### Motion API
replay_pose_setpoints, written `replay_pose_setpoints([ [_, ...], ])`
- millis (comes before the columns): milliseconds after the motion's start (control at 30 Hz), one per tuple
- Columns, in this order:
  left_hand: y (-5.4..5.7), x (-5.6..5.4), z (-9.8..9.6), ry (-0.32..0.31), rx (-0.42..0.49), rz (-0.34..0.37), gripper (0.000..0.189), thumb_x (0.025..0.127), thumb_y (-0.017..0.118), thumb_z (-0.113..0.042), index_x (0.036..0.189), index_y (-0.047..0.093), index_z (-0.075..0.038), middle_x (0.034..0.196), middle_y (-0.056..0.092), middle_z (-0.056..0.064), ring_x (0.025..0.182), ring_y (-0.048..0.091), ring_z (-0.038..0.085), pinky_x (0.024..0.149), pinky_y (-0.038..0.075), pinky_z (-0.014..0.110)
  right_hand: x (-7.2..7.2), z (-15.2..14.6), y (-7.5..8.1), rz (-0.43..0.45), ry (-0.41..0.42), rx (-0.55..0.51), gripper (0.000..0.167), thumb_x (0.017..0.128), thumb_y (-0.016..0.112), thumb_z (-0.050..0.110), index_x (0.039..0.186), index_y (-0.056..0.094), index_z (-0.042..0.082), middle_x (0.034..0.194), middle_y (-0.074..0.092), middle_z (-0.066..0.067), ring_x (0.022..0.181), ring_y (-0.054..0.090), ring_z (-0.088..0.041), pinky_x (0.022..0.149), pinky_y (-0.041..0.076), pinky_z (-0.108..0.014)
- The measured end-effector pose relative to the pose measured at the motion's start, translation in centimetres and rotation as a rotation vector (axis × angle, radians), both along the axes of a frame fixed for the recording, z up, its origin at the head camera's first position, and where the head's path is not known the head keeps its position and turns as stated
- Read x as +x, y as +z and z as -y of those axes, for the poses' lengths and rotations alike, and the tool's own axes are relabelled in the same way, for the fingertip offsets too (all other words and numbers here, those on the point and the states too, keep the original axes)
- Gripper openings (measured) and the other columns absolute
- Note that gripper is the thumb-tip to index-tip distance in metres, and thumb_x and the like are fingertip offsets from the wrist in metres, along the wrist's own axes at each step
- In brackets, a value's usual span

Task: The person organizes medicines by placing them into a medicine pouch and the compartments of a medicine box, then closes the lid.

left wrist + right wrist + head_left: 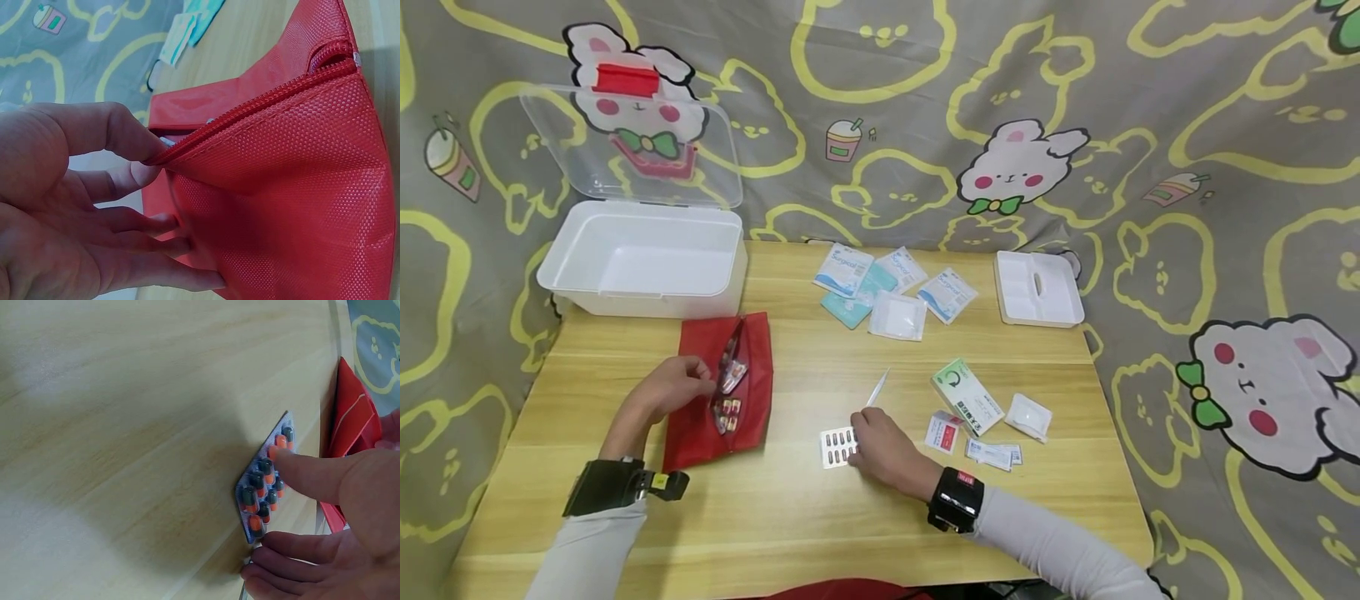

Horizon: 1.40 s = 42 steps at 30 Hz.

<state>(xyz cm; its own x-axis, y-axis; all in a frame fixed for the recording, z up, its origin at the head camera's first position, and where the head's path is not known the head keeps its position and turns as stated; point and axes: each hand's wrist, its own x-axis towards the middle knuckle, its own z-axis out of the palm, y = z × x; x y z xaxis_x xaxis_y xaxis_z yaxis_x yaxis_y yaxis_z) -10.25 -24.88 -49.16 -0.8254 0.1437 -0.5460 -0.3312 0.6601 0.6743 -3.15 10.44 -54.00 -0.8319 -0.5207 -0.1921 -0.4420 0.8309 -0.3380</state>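
With thumb and index finger, my left hand (673, 387) pinches the zippered edge of a red pouch (281, 169), holding its mouth apart. Inside the pouch, small packets (733, 377) and red-and-yellow capsules (728, 414) show in the head view. My right hand (886, 450) holds a blister pack of capsules (837, 447) by its right end, low over the table. In the right wrist view the thumb lies across the orange-and-dark capsules (257, 481), and the other fingers are at the pack's lower edge. A thin white pointed tool (877, 387) lies just beyond this hand.
Behind the pouch stands a white box (647, 304) with its clear lid (640, 183) raised. Surgical packets (846, 271) and a gauze pad (898, 317) lie at the back middle. A white tray (1037, 312) sits back right, with a green-white carton (967, 396) and small packets (992, 454) nearer.
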Motion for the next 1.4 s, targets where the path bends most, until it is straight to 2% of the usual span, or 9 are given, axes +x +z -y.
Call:
replay_pose_setpoints([
  [233, 0.0, 0.0, 0.0, -0.001, -0.001, -0.004, 0.014, 0.096, 0.061, -0.013, 0.093, 0.053, -0.002, 0.086, 0.053, 0.01, 0.088, 0.053, 0.027, 0.069, 0.047, 0.036, 0.2, 0.0, -0.2, -0.051, 0.019, 0.053, 0.041, 0.084, 0.08, 0.017, 0.114, 0.057, 0.001, 0.106, 0.059, -0.013, 0.096, 0.059, -0.025, 0.091, 0.053, -0.037],
  [500, -0.1, 0.1, 0.0, -0.004, 0.01, -0.001, 0.014, 0.096, 0.061, -0.012, 0.093, 0.053, -0.001, 0.086, 0.052, 0.01, 0.087, 0.053, 0.026, 0.069, 0.047, 0.036, -0.6, 0.1, -0.6, 0.042, -0.043, 0.076, 0.054, 0.076, 0.085, 0.018, 0.117, 0.054, 0.002, 0.103, 0.053, -0.009, 0.097, 0.05, -0.023, 0.092, 0.047, -0.038],
  [633, -0.1, 0.1, 0.0, -0.002, 0.009, 0.003, 0.014, 0.096, 0.06, -0.012, 0.093, 0.053, -0.001, 0.087, 0.052, 0.01, 0.088, 0.053, 0.026, 0.069, 0.047, 0.036, -0.8, -0.1, -0.4, 0.066, -0.079, 0.057, 0.056, 0.075, 0.088, 0.024, 0.112, 0.051, 0.005, 0.098, 0.05, -0.006, 0.094, 0.047, -0.022, 0.089, 0.045, -0.037],
  [800, 0.0, 0.1, 0.0, -0.002, 0.006, 0.004, 0.013, 0.096, 0.06, -0.013, 0.094, 0.054, -0.001, 0.087, 0.053, 0.01, 0.088, 0.053, 0.026, 0.069, 0.048, 0.036, -1.1, -0.3, -0.2, 0.091, -0.134, -0.048, 0.05, 0.076, 0.088, 0.021, 0.104, 0.048, 0.009, 0.087, 0.051, -0.001, 0.083, 0.05, -0.019, 0.084, 0.045, -0.036],
  [933, 0.0, 0.1, 0.0, -0.004, 0.003, 0.001, 0.014, 0.096, 0.061, -0.013, 0.093, 0.054, -0.001, 0.086, 0.053, 0.01, 0.088, 0.053, 0.026, 0.069, 0.048, 0.035, -1.3, -0.4, -0.2, 0.132, -0.187, -0.178, 0.033, 0.084, 0.076, 0.005, 0.101, 0.048, 0.01, 0.082, 0.052, 0.0, 0.075, 0.051, -0.016, 0.07, 0.048, -0.031],
  [1067, 0.0, 0.2, 0.1, -0.002, -0.001, -0.002, 0.014, 0.096, 0.061, -0.013, 0.093, 0.054, -0.001, 0.086, 0.053, 0.01, 0.088, 0.053, 0.026, 0.069, 0.048, 0.035, -1.5, -0.5, 0.0, 0.149, -0.216, -0.273, 0.027, 0.088, 0.066, -0.003, 0.102, 0.048, 0.011, 0.085, 0.051, 0.0, 0.075, 0.05, -0.015, 0.064, 0.046, -0.026],
  [1233, 0.1, 0.3, 0.1, 0.001, -0.002, -0.001, 0.014, 0.096, 0.061, -0.013, 0.093, 0.054, -0.001, 0.086, 0.053, 0.01, 0.087, 0.053, 0.026, 0.069, 0.047, 0.035, -1.6, -0.5, 0.3, 0.143, -0.223, -0.34, 0.027, 0.086, 0.065, -0.005, 0.103, 0.05, 0.009, 0.085, 0.055, -0.003, 0.074, 0.05, -0.014, 0.063, 0.044, -0.026],
  [1400, 0.1, 0.2, 0.0, 0.001, 0.005, -0.009, 0.014, 0.096, 0.061, -0.012, 0.092, 0.054, -0.001, 0.085, 0.052, 0.01, 0.086, 0.053, 0.026, 0.068, 0.046, 0.035, -2.0, -0.6, 0.3, 0.157, -0.242, -0.405, 0.024, 0.089, 0.066, -0.003, 0.107, 0.055, 0.008, 0.078, 0.056, -0.003, 0.065, 0.048, -0.011, 0.057, 0.04, -0.024],
])
